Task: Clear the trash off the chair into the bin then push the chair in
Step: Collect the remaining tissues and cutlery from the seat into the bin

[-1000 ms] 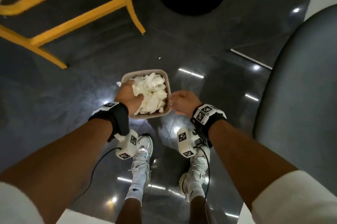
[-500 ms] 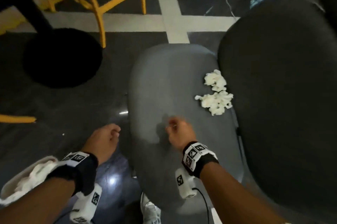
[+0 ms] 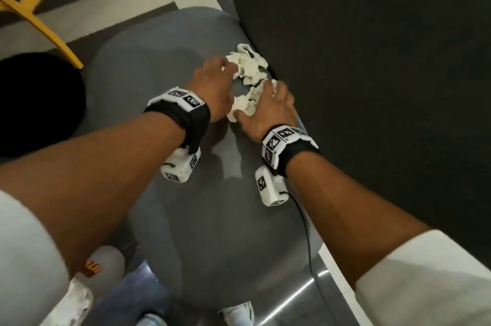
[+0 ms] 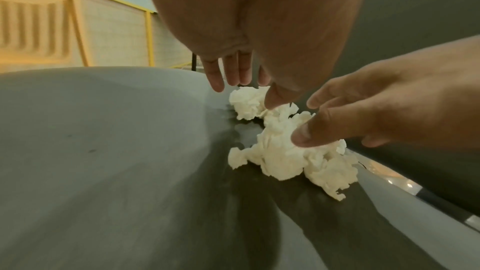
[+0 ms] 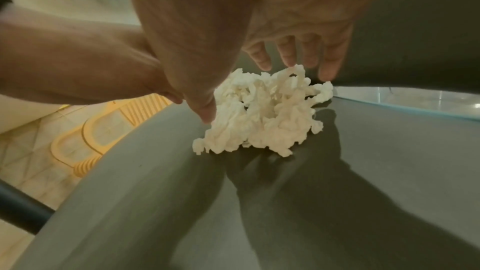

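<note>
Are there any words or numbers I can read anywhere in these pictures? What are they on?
No readable words or numbers.
Wrist bands: black-and-white square code patterns, not letters.
White camera boxes under the wrists: the same kind of patterns.
White object at the bottom left: an orange mark, too blurred to read.
Crumpled tissues, grey chair seat: no print.

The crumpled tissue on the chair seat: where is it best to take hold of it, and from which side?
Probably scoop the crumpled tissue at its outer edges, from above, left hand on its left, right hand on its near right. It lies loose in clumps against the backrest, so closing both hands inward should gather it off the seat.
</note>
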`<state>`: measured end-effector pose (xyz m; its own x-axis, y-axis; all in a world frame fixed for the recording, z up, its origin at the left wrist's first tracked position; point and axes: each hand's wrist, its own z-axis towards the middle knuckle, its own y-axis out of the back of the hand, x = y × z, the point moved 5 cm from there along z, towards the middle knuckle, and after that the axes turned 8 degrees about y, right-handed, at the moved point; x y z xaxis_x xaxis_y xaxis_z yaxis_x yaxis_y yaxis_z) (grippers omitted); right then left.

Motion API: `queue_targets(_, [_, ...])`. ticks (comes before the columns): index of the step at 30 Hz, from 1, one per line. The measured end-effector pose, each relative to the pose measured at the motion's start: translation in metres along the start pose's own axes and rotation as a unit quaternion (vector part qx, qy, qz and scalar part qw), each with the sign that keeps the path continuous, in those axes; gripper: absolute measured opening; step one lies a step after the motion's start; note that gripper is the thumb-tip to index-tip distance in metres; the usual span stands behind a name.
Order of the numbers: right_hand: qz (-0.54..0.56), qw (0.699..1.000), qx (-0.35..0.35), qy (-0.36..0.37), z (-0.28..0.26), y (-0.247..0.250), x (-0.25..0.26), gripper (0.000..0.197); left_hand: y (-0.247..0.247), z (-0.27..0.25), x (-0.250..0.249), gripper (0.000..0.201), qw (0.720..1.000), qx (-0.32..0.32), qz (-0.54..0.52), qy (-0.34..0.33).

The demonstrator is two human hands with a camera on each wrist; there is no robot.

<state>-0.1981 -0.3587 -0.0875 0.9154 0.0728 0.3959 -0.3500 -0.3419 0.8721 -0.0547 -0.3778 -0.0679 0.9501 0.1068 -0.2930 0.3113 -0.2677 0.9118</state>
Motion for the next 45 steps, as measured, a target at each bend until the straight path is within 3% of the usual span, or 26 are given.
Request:
queue_targets(3, [0.002,1.0,0.023,-0.007,0.008,-0.006,-0.009,0.103,-0.012,0.022,-0.019,0.068,0.997,0.018,0.07,-0.026])
queue_targets(7, [0.014,0.999,0.035,0.016,0.019,-0.015,-0.017,0.108,-0.024,0.046,-0.033,0.079,0.984,-0.005,0.165,-0.07])
queue_targets(13, [0.004,0.999,0.025,0.038,0.022,-0.03,-0.017,0.079,-0.021,0.08,-0.031,0.084,0.977,0.033,0.2,-0.067])
queue_targets(19, [0.041,0.997,-0.008,0.065,0.019,-0.025,-0.022,0.045,-0.033,0.08,-0.029,0.064,0.981,0.055,0.175,-0.063])
queue_targets(23, [0.042,0.996,0.022,0.078,0.022,-0.022,-0.026,0.048,-0.033,0.073,-0.036,0.036,0.982,0.06,0.163,-0.077])
queue_targets(26, [0.066,0.995,0.022,0.072,0.029,-0.017,-0.026,0.059,-0.045,0.061,-0.032,0.03,0.986,0.074,0.126,-0.083])
queue_targets(28, [0.07,0.995,0.033,0.07,0.032,-0.018,-0.023,0.064,-0.05,0.051,-0.026,0.027,0.993,0.07,0.078,-0.058])
queue_targets(31, [0.063,0.994,0.031,0.083,0.031,-0.021,-0.018,0.042,-0.046,0.038,-0.016,0.026,0.999,0.038,0.012,-0.034])
queue_targets(35, [0.066,0.992,0.038,0.098,0.024,-0.028,-0.012,0.033,-0.027,0.027,0.0,0.026,0.997,0.008,-0.08,-0.005])
queue_targets(40, [0.099,0.983,0.042,0.148,0.002,-0.041,0.02,0.028,-0.007,0.001,0.056,0.016,0.971,-0.025,-0.203,0.12])
queue_targets(45, [0.129,0.976,0.032,0.172,-0.012,-0.059,0.07,0.024,-0.004,-0.039,0.116,0.016,0.941,-0.055,-0.266,0.203])
